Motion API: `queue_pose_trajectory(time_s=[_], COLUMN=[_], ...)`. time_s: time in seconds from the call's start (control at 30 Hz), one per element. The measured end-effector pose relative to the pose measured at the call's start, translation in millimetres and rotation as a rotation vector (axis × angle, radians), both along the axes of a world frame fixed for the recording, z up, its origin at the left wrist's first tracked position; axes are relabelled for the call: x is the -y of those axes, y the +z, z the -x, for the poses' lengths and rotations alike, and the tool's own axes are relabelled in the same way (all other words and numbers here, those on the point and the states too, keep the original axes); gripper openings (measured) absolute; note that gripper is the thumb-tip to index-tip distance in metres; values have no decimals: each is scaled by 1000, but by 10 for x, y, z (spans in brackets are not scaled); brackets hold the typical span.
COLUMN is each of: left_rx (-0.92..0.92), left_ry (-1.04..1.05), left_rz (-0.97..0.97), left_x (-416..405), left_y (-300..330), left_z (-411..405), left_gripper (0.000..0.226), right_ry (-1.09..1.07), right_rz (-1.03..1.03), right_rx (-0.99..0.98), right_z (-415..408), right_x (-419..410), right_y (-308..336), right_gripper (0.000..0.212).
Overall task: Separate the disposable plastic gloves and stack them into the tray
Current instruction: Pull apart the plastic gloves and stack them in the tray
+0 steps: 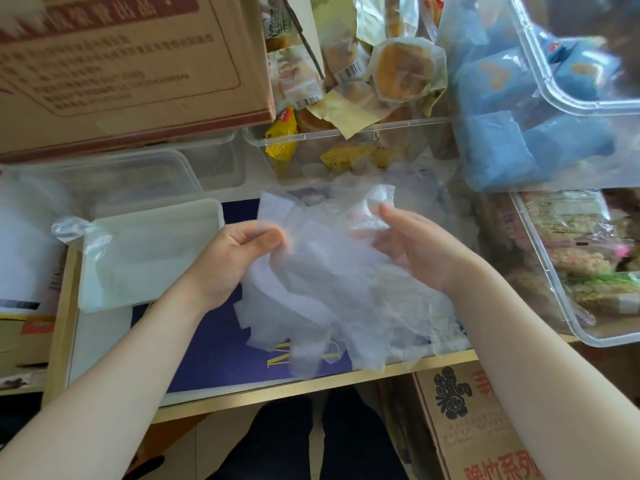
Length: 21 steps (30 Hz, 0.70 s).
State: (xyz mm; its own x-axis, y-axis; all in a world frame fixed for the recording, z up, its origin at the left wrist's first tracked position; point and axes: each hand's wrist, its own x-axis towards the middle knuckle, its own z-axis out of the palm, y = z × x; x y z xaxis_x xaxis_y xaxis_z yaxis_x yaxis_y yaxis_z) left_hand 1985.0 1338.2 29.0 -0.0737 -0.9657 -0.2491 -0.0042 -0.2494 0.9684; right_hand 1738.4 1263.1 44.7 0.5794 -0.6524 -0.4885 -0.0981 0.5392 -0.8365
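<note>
My left hand (239,251) has its fingers curled in, pinching the edge of a thin plastic sheet from the bunch of gloves (332,282) that hangs between my two hands above the desk (311,379). My right hand (415,251) is on the other side of the bunch, thumb pressed on top of the film and fingers curled underneath; those fingers show only as a faint pink shape through the plastic, so I cannot tell exactly how they lie. The gloves are so clear and crumpled that I cannot count them or make out where one ends and the next begins; their lower ends trail down over a dark blue sheet (221,344) with yellow lettering that they mostly cover. The tray (104,299), white and shallow, sits on the desk just left of my left hand, with clear film lying in it and spilling over its left rim; how many gloves are in there is hard to see. Behind are a cardboard box (131,64) and clear tubs of wrapped snacks (363,71), blurred and cut off at the frame edges.
</note>
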Motion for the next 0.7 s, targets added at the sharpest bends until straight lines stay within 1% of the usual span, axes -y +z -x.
queue_pose_trajectory(time_s=[0.07, 0.13, 0.2, 0.27, 0.33, 0.37, 0.43, 0.47, 0.53, 0.57, 0.63, 0.67, 0.7], left_rx=[-7, 14, 51, 80, 112, 111, 99, 97, 79, 76, 71, 56, 33], left_ry=[19, 65, 104, 148, 230, 284, 384, 419, 443, 440, 436, 429, 401], left_rz=[-35, -91, -143, -180, -197, -204, -225, -235, -260, -273, -305, -322, -339], left_x=[-21, -31, -30, -13, 14, 40, 111, 148, 213, 253, 315, 337, 355], left_y=[16, 29, 14, -17, -96, -134, -188, -203, -266, -297, -340, -341, -332], left_z=[1, 13, 9, 0, -21, -22, -11, -3, 6, 8, 16, 23, 38], left_gripper=[31, 16, 18, 20, 21, 21, 21, 20, 16, 16, 16, 14, 16], right_ry=[-39, -67, -75, -133, -241, -258, -211, -178, -96, -48, 40, 47, 10], right_rz=[71, 156, 264, 354, 531, 647, 788, 803, 752, 689, 499, 413, 345], right_rx=[-40, -87, -146, -177, -251, -293, -297, -235, -7, 136, 455, 560, 574], right_z=[-69, -127, -154, -149, -103, -83, -67, -71, -57, -53, -81, -116, -165], right_x=[19, 30, 28, -2, -51, -83, -157, -198, -273, -314, -402, -436, -457], right_y=[34, 53, 74, 104, 130, 152, 262, 337, 497, 563, 662, 665, 648], right_gripper=[28, 10, 19, 25, 30, 33, 37, 39, 40, 38, 34, 31, 27])
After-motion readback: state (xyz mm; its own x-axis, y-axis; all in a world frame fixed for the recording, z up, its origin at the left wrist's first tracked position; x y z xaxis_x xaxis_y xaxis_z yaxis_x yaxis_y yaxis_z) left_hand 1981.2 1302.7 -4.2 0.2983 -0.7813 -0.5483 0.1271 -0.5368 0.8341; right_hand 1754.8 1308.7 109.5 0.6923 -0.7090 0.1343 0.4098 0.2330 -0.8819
